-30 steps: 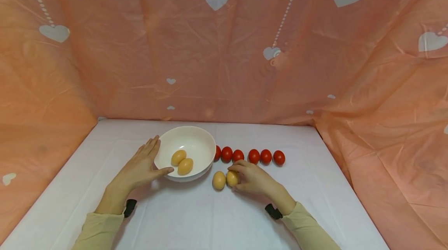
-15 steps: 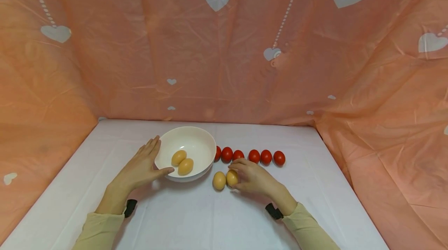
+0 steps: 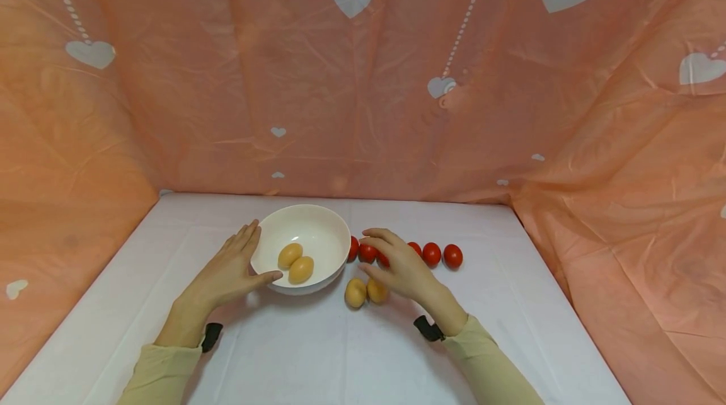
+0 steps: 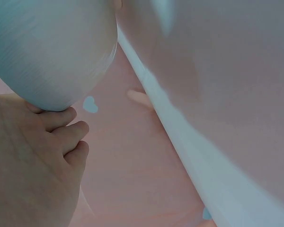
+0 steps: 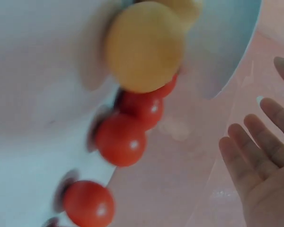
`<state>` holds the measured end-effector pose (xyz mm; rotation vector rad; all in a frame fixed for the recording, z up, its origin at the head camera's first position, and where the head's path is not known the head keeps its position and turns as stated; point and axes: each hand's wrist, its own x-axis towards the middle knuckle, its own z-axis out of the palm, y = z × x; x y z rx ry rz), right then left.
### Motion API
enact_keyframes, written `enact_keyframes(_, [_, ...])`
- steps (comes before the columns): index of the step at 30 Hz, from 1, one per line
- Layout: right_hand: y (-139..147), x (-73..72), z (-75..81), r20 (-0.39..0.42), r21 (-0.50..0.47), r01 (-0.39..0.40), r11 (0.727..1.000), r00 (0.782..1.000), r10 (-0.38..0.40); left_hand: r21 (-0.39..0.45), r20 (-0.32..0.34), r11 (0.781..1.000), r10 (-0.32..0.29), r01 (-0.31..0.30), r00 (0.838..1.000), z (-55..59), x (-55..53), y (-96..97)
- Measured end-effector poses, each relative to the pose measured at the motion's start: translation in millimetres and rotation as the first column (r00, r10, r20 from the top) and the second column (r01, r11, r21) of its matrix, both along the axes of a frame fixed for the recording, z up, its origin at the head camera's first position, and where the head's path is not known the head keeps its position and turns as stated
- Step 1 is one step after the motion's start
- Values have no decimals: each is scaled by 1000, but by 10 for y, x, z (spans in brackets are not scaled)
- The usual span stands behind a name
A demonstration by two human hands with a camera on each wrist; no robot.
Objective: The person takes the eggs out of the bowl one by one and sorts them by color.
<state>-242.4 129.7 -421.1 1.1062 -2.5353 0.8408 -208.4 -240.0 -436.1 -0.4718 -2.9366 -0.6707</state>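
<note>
In the head view my left hand (image 3: 227,273) lies against the left side of a white bowl (image 3: 329,235), its fingers straight along the outer wall. The thumb overlaps the near rim. Two tan eggs (image 3: 301,270) sit together inside the bowl. My right hand (image 3: 399,266) hovers with nothing in it, fingers spread and lightly bent. Beneath it two more eggs (image 3: 355,293) stand side by side on the table, the right-hand egg (image 3: 377,292) partly covered by the hand. Behind the hand runs a row of red tomatoes (image 3: 432,254), some hidden by it.
A white cloth covers the table (image 3: 295,354). Orange-pink curtain (image 3: 340,109) with pale hearts closes off the back and both sides. The tomato row begins right at the bowl's right edge and has several tomatoes (image 5: 120,139).
My right hand has let go of the right-hand egg, which stays on the table, and has risen up and to the left. The left hand and bowl have not moved.
</note>
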Motion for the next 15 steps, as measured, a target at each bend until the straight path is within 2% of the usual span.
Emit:
enact_keyframes(3, [-124, -36, 61, -10, -5, -9, 1000, 1000, 9, -2, 4, 1000, 3, -3, 1000, 2, 2, 0])
enact_keyframes(7, [-314, -82, 137, 18, 23, -26, 999, 1000, 26, -5, 6, 1000, 6, -6, 1000, -2, -1, -3])
enact_keyframes(15, [-663, -201, 182, 89, 139, -86, 987, 993, 74, -10, -2, 1000, 2, -2, 1000, -10, -16, -3])
